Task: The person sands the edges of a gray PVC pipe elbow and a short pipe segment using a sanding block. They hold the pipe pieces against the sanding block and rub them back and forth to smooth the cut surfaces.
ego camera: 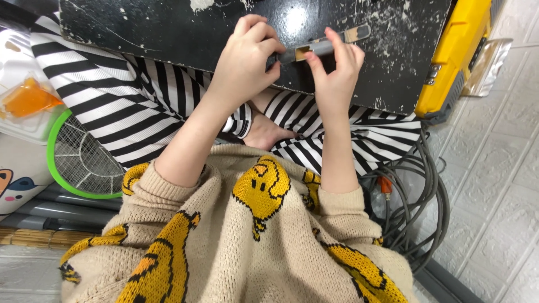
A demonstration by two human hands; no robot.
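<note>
Both my hands hold one small grey flat tool (pixel 325 45) with a tan tip, just above a black paint-flecked board (pixel 168 33). My left hand (pixel 244 59) pinches its near end with curled fingers. My right hand (pixel 334 70) grips its middle between thumb and fingers. The tool lies roughly level, its tan end pointing to the right. What sits inside the tool's small opening is too small to tell. My beige sweater with yellow figures (pixel 241 235) and striped trousers (pixel 112 101) fill the lower view, with a bare foot (pixel 264 132) between the legs.
A yellow case (pixel 455 62) leans at the board's right edge. Grey cables (pixel 421 191) coil on the right by a white tiled wall. At the left lie a green-rimmed mesh racket (pixel 78 163) and a clear packet with an orange piece (pixel 28 98).
</note>
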